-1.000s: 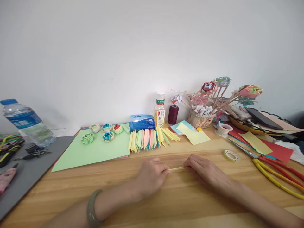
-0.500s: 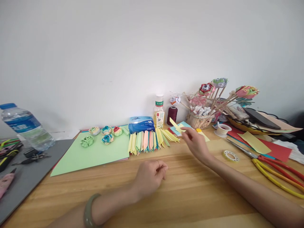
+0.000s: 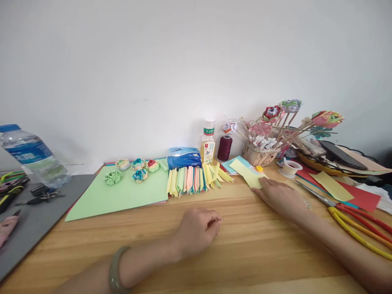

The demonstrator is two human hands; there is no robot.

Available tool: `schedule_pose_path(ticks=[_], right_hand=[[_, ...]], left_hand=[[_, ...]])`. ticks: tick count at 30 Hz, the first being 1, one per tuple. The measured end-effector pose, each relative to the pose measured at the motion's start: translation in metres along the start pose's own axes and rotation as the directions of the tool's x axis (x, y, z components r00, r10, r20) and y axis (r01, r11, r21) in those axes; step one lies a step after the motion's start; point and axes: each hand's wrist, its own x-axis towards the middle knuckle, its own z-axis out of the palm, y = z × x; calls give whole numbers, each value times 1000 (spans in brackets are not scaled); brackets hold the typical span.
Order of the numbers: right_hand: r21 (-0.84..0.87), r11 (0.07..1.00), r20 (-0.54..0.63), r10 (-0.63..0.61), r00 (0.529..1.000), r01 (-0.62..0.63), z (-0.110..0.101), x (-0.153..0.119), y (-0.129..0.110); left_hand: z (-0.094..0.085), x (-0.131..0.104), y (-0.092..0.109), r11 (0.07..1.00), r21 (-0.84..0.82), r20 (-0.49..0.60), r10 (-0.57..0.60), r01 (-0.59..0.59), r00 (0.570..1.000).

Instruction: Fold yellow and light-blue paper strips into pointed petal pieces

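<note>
My right hand (image 3: 280,199) is on a pale yellow paper strip (image 3: 248,173), its fingers closed on the strip's near end. Just left of that strip, folded paper pieces (image 3: 186,180) in yellow, green, pink and blue stand in a row before a blue tissue pack (image 3: 184,158). My left hand (image 3: 199,229) rests on the wooden table (image 3: 147,241), fingers curled together with nothing visible in them. Several folded paper flowers (image 3: 140,175) sit on a green sheet (image 3: 122,200) at the left.
At the right lie scissors (image 3: 335,204), red paper (image 3: 366,196) and a white spool (image 3: 290,168). A basket of paper flowers (image 3: 260,155), a maroon thread cone (image 3: 224,148) and a bottle (image 3: 208,143) stand behind. A water bottle (image 3: 33,157) leans at the left.
My right hand has moved right and down onto the yellow strip; the small yellow piece it held before has left its fingers. My left hand stays curled.
</note>
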Motion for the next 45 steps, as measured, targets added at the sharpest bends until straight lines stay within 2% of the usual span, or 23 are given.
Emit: schedule_pose_path(ticks=[3,6,9,13,17,20,22,24,25,27,28,30,31,33,36,38,41,45], right_hand=[[-76,997,-5,-16,1000,16,-6,-25,-23],[-165,968,-48,-201,978,190,-17,-46,-53],[-47,922,-102,-387,916,384,-29,-57,-79],[218,847,-73,-481,874,485,-39,-58,-96],[347,764,-76,-555,828,544,-34,-49,-84],[352,746,-44,-590,807,565,-18,-34,-57],[363,754,6,-589,808,547,-5,-24,-39],[297,851,-39,-442,896,433,2,-19,-25],[268,885,-83,-373,924,381,2,-19,-22],[268,896,-149,-324,934,353,-4,-24,-21],[302,871,-153,-358,921,388,-10,-29,-24],[433,769,-70,-492,868,471,-24,-41,-33],[485,734,-31,-529,848,475,-30,-47,-38],[554,686,-36,-546,837,471,-38,-57,-48],[610,650,-77,-520,851,453,-37,-64,-56],[636,646,-90,-482,872,423,-32,-64,-55],[693,648,-27,-415,909,317,-26,-61,-51],[751,649,114,-312,943,124,-26,-59,-50]], left_hand=[[2,-2,0,988,82,13,127,-128,992],[6,-3,2,924,233,34,304,-303,952],[10,-4,4,799,445,74,416,-403,906],[13,-7,0,688,623,94,407,-373,908],[13,-10,-7,616,664,162,434,-423,886],[12,-11,-8,548,707,201,451,-447,870],[12,-12,-7,508,722,230,463,-469,856],[13,-13,-5,493,711,255,483,-501,838],[13,-13,-5,496,698,267,489,-516,830],[13,-14,-4,528,665,279,481,-529,831],[14,-14,-5,559,644,275,467,-522,840],[14,-14,-5,649,593,236,426,-477,873],[14,-13,-6,703,561,202,396,-438,896],[13,-12,-5,807,481,134,318,-342,939],[8,-8,-1,926,334,79,159,-177,984],[3,-5,2,967,248,67,33,-49,997],[-3,0,5,980,157,63,-132,120,989],[-3,1,5,970,67,70,-239,235,968]])
